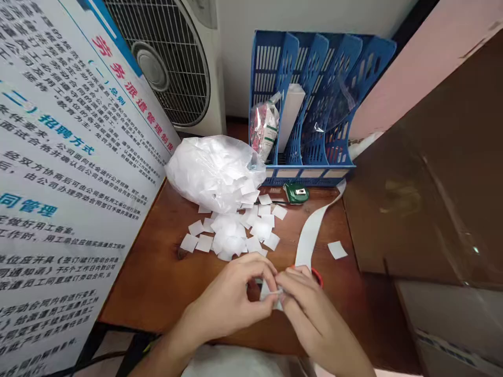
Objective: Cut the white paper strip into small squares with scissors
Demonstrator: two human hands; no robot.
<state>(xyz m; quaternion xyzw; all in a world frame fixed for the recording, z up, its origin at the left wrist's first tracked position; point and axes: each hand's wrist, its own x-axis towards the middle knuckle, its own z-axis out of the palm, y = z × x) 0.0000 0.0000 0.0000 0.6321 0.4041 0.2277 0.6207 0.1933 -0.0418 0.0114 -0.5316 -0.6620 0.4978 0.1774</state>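
Observation:
Close to the table's front edge, my left hand (236,296) pinches a small white piece (266,291) between thumb and forefinger. My right hand (304,301) grips the same piece from the other side, its fingertips meeting the left ones. It looks like thin sheet, but fingers cover part of it. Past my right hand runs a long white strip (308,241), curving back toward the file rack. A red-orange curved thing (317,277) peeks out behind that hand, mostly hidden. Beyond my hands lies a loose heap of white squares (230,233).
A clear plastic bag (216,167) full of white pieces leans over the heap. Behind stand a blue file rack (310,170) and a green tape measure (296,193). One lone white square (337,250) lies right. A printed board (78,157) borders the left, brown cardboard (424,199) the right.

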